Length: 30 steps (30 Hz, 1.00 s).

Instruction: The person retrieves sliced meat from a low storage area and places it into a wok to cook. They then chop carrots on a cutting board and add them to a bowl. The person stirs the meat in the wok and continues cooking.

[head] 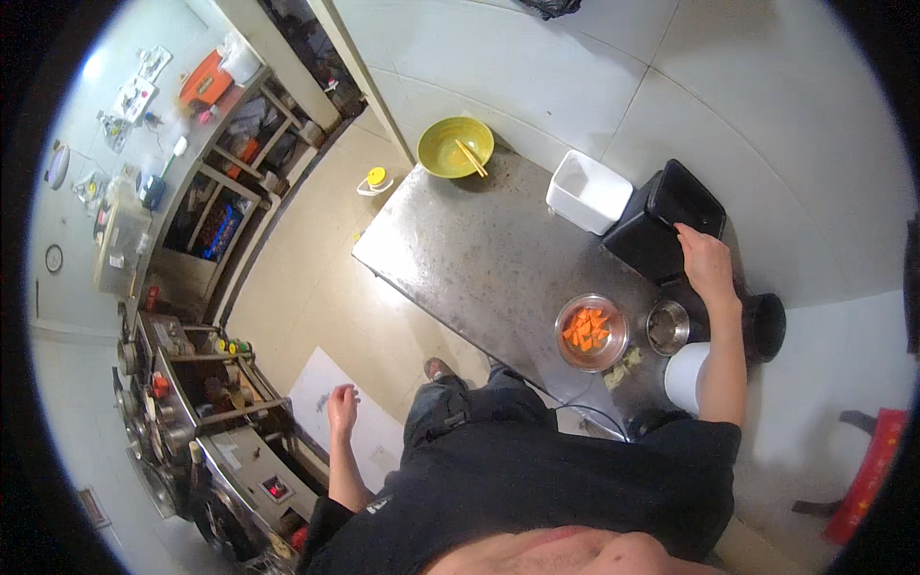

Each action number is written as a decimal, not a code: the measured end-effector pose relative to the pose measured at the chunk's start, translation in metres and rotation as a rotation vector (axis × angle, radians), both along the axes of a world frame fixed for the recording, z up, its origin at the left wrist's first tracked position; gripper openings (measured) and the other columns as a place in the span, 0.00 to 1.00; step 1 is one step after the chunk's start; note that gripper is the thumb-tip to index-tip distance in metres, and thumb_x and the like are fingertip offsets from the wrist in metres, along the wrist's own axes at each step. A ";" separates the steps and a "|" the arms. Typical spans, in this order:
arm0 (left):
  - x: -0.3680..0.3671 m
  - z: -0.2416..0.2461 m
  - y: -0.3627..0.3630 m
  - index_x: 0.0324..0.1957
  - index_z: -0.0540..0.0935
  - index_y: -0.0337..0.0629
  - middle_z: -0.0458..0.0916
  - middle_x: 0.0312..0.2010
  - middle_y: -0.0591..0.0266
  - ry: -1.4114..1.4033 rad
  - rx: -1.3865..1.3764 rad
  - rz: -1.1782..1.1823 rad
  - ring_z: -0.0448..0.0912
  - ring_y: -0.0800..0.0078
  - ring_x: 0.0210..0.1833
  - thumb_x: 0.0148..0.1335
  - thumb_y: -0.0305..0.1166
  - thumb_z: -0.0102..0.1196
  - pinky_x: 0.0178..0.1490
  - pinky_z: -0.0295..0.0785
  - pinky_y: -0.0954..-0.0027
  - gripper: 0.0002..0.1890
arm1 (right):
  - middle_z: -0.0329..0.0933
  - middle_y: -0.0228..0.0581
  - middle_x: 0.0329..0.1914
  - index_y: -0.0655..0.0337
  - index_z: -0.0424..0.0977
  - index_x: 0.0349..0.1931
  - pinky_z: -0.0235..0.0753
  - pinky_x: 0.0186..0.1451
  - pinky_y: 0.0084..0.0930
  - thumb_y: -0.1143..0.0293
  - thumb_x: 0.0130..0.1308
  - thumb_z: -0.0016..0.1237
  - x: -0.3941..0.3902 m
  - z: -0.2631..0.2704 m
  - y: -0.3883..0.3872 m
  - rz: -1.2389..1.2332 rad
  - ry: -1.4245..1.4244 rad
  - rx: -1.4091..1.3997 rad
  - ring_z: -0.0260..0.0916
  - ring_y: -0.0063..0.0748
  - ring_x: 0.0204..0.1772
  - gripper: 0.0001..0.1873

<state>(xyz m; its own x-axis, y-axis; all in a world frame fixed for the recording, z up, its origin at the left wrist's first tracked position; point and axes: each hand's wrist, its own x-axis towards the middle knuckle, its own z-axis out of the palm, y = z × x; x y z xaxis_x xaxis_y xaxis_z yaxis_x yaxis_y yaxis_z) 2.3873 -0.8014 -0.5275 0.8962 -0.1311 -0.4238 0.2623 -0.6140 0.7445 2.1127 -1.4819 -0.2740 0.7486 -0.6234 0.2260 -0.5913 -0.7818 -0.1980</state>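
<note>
My right hand [706,264] reaches over a tall black plastic container [632,237] by the wall, its fingers drawn together at the opening. Whether they hold something or touch the rim is not clear. Under that arm stand a small metal bowl [668,328] and a white round container [687,377], partly covered by the forearm. A steel bowl [558,343] of cut orange pieces [586,328], like carrot, sits nearer me. Pale scraps [622,369] lie beside it. My left hand [343,411] hangs away from the table, loosely curled and apparently with nothing in it.
On the metal table [496,251] stand a white rectangular bin [589,192] and a yellow-green bowl [442,147] with chopsticks [471,158]. A yellow-lidded container [376,180] is beyond the table's left end. Cooking equipment [255,467] lines the left side. A black cable [593,410] hangs near my waist.
</note>
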 end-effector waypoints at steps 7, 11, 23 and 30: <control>-0.038 -0.044 0.030 0.43 0.77 0.35 0.81 0.31 0.58 0.371 0.120 -0.176 0.79 0.72 0.29 0.64 0.37 0.51 0.28 0.73 0.72 0.14 | 0.79 0.52 0.34 0.65 0.76 0.42 0.75 0.42 0.43 0.74 0.61 0.43 -0.008 0.015 -0.016 0.093 0.023 -0.080 0.76 0.52 0.38 0.11; -0.091 -0.063 0.096 0.36 0.78 0.34 0.79 0.26 0.58 0.597 0.127 -0.081 0.78 0.71 0.26 0.64 0.34 0.50 0.29 0.73 0.70 0.12 | 0.78 0.46 0.32 0.64 0.75 0.37 0.73 0.44 0.39 0.74 0.59 0.46 -0.002 0.008 -0.012 0.009 -0.046 -0.280 0.75 0.47 0.38 0.08; -0.141 -0.061 0.120 0.41 0.75 0.40 0.78 0.26 0.60 0.564 0.014 0.347 0.78 0.69 0.24 0.66 0.37 0.48 0.23 0.71 0.68 0.11 | 0.74 0.45 0.32 0.64 0.72 0.34 0.70 0.45 0.38 0.72 0.64 0.50 0.015 -0.003 -0.004 -0.059 -0.591 -0.694 0.72 0.47 0.39 0.05; -0.126 -0.066 0.106 0.35 0.78 0.36 0.79 0.25 0.60 0.414 0.015 0.348 0.76 0.73 0.22 0.64 0.35 0.50 0.25 0.72 0.72 0.11 | 0.78 0.48 0.35 0.65 0.77 0.37 0.76 0.43 0.36 0.78 0.56 0.47 0.147 -0.069 0.092 0.590 -0.310 0.002 0.76 0.46 0.39 0.08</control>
<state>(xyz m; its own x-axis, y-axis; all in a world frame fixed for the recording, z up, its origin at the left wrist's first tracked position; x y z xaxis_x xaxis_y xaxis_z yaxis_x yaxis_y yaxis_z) 2.2611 -0.6952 -0.5933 0.6432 0.1525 -0.7503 0.7217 -0.4479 0.5277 2.2598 -1.3903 -0.3432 0.8647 -0.1296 0.4853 0.0205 -0.9562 -0.2920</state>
